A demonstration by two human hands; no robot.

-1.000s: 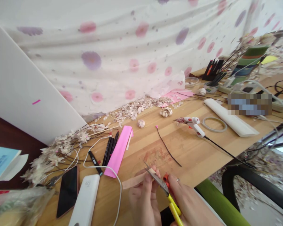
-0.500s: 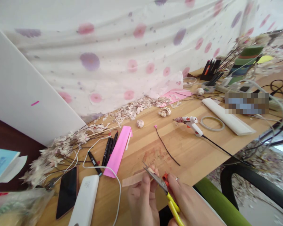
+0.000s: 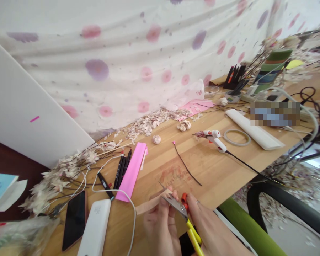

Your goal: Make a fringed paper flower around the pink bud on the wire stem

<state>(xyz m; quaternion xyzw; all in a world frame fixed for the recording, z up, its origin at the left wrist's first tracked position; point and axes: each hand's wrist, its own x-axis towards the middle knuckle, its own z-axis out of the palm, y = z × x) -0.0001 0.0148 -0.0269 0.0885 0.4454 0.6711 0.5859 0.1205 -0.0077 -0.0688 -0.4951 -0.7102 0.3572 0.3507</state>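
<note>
Low in the middle of the view, my left hand [image 3: 162,224] pinches a strip of pale peach paper [image 3: 149,204] between thumb and fingers. The strip's free end sticks out to the left above the table. My right hand [image 3: 208,224] is closed around yellow-handled scissors [image 3: 181,209], whose blades are parted at the paper near my left fingertips. Something orange-red and rounded [image 3: 185,200] shows beside the scissors' pivot, against my right fingers. Beyond my hands a dark thin stem with a pink tip [image 3: 185,161] lies on the wooden table.
A glue gun [image 3: 210,137] and a tape roll [image 3: 237,137] lie to the right. Folded pink paper [image 3: 131,172], black markers [image 3: 122,167], a white power bank [image 3: 94,227] and a phone [image 3: 75,220] lie left. Petals [image 3: 149,122] line the back, beside a floral curtain [image 3: 138,53].
The scissors' blades have opened wider at the paper strip. Both hands stay nearly in place, and the whole view has shifted slightly.
</note>
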